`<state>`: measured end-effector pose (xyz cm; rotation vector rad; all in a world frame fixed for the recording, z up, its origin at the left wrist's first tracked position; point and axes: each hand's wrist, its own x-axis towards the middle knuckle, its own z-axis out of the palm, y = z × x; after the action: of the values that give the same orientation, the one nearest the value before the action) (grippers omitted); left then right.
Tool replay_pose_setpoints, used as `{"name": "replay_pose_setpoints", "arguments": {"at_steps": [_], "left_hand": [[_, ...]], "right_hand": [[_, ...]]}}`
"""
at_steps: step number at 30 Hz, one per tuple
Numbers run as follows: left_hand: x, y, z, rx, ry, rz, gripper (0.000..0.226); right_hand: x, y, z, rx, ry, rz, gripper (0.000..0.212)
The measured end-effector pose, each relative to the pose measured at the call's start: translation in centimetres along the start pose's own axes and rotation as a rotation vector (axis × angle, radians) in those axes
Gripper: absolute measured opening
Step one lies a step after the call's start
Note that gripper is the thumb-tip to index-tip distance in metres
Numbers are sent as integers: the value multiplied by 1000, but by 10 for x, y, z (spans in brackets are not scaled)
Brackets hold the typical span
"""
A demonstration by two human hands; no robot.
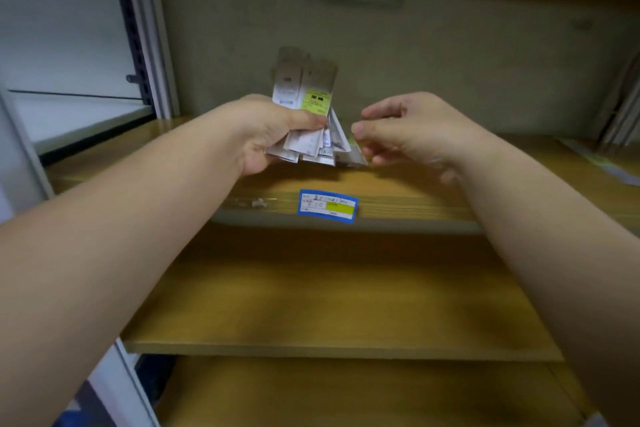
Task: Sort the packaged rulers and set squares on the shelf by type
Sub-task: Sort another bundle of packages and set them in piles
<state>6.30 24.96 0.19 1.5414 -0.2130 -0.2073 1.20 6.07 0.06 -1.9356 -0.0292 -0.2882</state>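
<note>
Blue price label (327,206) on the shelf (433,191) front edge. Just behind it, left hand (277,135) grip wraps the fanned packet bundle (304,94), upright so types show. Right hand (405,128) grip narrow, pinching the bundle's right edge, probably to separate one packet.

Fanned bundle of packaged rulers (309,121), upright above wooden shelf (398,184), yellow-green label facing.

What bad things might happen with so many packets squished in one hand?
1. The left hand grips a whole bundle of packets that fans out loosely, so some might slip and fall onto the shelf.
2. The right hand is at the edge of the outer packet; a pull there might drag its neighbours out too.
3. The packets overlap, so types might get mixed up.
</note>
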Motion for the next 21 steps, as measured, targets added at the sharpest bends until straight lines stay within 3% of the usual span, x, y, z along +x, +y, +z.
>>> {"name": "replay_pose_setpoints", "arguments": {"at_steps": [4,10,17,21], "left_hand": [[5,-2,-5,-30,-31,21,18],[8,-4,0,40,-38,171,61],[5,-1,11,-65,-57,158,51],[0,-2,14,-102,-5,129,60]], "right_hand": [[6,-2,7,-41,-24,-2,32],[12,1,1,-95,-33,-48,34],[15,8,-5,-126,-16,-42,25],[11,9,-9,-112,-16,-48,23]]}}
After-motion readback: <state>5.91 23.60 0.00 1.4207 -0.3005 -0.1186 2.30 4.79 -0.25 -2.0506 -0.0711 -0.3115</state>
